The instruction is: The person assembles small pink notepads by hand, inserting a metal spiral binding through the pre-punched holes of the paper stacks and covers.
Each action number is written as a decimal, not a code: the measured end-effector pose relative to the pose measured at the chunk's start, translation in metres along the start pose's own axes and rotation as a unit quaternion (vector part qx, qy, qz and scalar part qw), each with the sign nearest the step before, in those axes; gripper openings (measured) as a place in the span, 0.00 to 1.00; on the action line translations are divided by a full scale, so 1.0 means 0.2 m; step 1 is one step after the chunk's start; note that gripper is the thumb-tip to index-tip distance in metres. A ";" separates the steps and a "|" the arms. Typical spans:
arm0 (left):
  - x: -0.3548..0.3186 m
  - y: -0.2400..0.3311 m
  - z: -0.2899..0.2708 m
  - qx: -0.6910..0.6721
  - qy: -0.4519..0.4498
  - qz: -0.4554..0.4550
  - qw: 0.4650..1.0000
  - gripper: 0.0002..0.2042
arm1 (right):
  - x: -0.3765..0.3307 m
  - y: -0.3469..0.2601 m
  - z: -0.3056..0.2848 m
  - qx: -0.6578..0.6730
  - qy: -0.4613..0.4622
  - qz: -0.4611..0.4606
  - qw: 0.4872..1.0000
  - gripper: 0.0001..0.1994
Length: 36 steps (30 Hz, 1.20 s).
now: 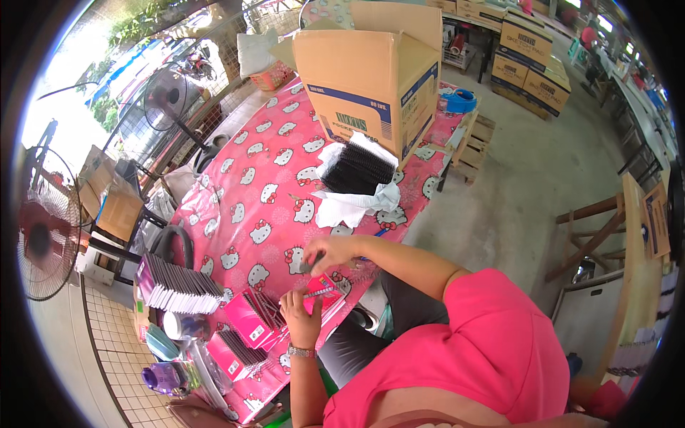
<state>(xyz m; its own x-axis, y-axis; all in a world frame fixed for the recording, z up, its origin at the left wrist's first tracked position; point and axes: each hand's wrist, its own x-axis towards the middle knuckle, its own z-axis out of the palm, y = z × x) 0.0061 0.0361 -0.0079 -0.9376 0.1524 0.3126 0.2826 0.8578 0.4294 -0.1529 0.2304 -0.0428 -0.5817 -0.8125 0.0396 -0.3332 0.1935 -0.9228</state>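
Observation:
My left hand, with a watch at its wrist, has its fingers closed on the edge of a small pink notebook near the table's front edge. Just beyond it, my right hand grips a small dark object above the notebook; its kind is too small to make out. To the left of my left hand lie pink spiral notebooks and another pink stack. A pile of black binding coils rests on crumpled white wrapping farther back.
A large open cardboard box stands at the table's far end, by a blue tape roll. A long row of notebooks, a jar and a purple bottle line the left side. Two fans stand beyond the pink patterned tablecloth.

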 end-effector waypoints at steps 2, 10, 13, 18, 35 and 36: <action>0.00 -0.02 0.02 -0.002 0.010 0.013 1.000 0.15 | -0.01 0.10 -0.03 -0.216 0.127 0.032 0.967 0.34; -0.03 -0.05 0.01 0.001 0.074 0.013 0.997 0.10 | -0.06 -0.40 0.08 -0.178 -0.038 -0.043 0.982 0.23; -0.02 -0.06 0.04 -0.007 0.104 -0.018 0.994 0.10 | -0.14 -0.43 0.27 -0.311 0.069 -0.055 0.946 0.14; -0.07 -0.04 0.06 -0.004 0.120 -0.032 0.992 0.09 | -0.17 -0.40 0.41 -0.325 0.233 -0.087 0.912 0.11; -0.10 0.01 0.13 -0.020 0.165 -0.066 0.984 0.09 | -0.19 -0.31 0.45 -0.452 0.229 -0.124 0.853 0.09; -0.10 -0.03 0.11 -0.019 0.166 -0.049 0.985 0.09 | -0.18 -0.35 0.45 -0.492 0.225 -0.142 0.829 0.08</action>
<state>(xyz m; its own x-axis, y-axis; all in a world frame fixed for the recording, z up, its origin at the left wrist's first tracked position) 0.0195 0.0397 -0.0359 -0.8445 -0.1036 0.5254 0.2078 0.8409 0.4998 -0.0413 0.1973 -0.0144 -0.5207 -0.6581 0.5439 -0.8191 0.5646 -0.1010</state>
